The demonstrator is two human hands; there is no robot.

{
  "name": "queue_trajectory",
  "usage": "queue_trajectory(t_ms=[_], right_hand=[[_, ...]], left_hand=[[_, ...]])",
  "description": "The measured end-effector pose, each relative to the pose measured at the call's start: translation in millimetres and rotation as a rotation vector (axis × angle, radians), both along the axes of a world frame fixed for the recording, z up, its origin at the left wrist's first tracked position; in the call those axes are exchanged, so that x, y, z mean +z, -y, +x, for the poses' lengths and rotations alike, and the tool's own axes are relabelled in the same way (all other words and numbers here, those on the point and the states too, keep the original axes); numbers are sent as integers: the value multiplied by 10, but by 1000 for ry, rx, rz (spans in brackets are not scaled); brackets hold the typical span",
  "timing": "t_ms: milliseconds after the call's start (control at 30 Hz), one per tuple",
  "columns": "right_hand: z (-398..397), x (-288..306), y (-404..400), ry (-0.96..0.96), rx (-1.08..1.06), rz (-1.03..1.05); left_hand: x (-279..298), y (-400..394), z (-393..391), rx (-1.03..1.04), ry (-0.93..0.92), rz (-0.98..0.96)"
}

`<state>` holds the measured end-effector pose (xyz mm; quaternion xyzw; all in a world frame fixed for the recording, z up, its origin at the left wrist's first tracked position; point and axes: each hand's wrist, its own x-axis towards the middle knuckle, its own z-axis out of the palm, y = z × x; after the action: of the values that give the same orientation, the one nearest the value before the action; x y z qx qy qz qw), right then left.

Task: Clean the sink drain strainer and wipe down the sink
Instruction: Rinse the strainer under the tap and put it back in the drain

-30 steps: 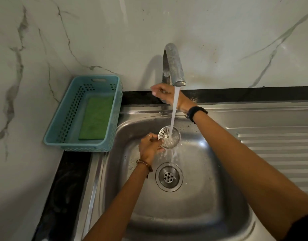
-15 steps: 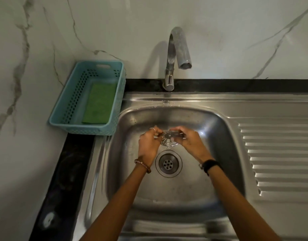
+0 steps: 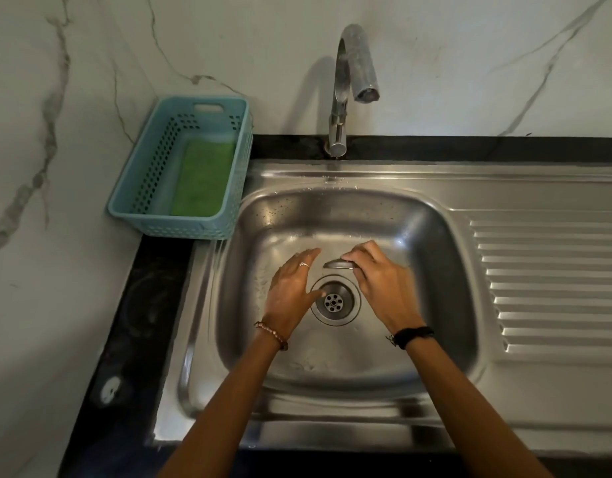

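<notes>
The round metal strainer (image 3: 336, 264) is held edge-on just above and behind the drain (image 3: 335, 300), pinched by the fingers of my right hand (image 3: 377, 281). My left hand (image 3: 292, 288) is spread flat with fingers apart, left of the drain, its thumb reaching over the drain rim; it holds nothing. Both hands are low inside the stainless sink basin (image 3: 418, 236). The tap (image 3: 349, 81) stands behind the basin with no water running.
A light blue perforated basket (image 3: 153, 188) holding a green scouring pad (image 3: 203, 177) sits on the black counter at the sink's left rear corner. A ribbed draining board (image 3: 553, 284) lies to the right. Marble wall behind and to the left.
The water has stopped and my right hand came down from the tap. The strainer passed from my left hand to my right, lower toward the drain. My left hand let go and spread out.
</notes>
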<state>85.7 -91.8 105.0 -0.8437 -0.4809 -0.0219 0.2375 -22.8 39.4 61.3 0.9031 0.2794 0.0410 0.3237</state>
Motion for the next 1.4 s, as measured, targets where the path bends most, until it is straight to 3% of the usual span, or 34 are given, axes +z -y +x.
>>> queue_trajectory(t_ms=[167, 267, 367, 533, 700, 900, 1033, 1167, 1300, 1400], right_hand=[[29, -355, -84, -508, -371, 62], [70, -639, -102, -834, -610, -7], [77, -924, -131, -968, -747, -48], [96, -1223, -231, -837, -694, -224], [39, -1342, -215, -721, -553, -304], [-17, -1432, -166, -280, -268, -573], [-40, -1478, -151, -280, -197, -675], [-83, -1334, -149, -401, -246, -543], [-166, -1017, -143, -436, -276, -271], [-250, -819, -108, -390, -197, -233]], left_hand=[[-317, -6, 2, -69, -303, 14], [-530, 29, -40, -154, -496, 85], [-712, 61, -62, -285, -702, 218], [-838, 114, -32, -390, -869, 370], [-867, 97, -33, -374, -853, 379], [-860, 138, -8, -345, -836, 399], [-840, 126, -23, -338, -822, 366], [-783, 146, -69, -265, -758, 215], [-566, 268, -67, -15, -397, 91], [-371, 348, -51, 47, -316, 14]])
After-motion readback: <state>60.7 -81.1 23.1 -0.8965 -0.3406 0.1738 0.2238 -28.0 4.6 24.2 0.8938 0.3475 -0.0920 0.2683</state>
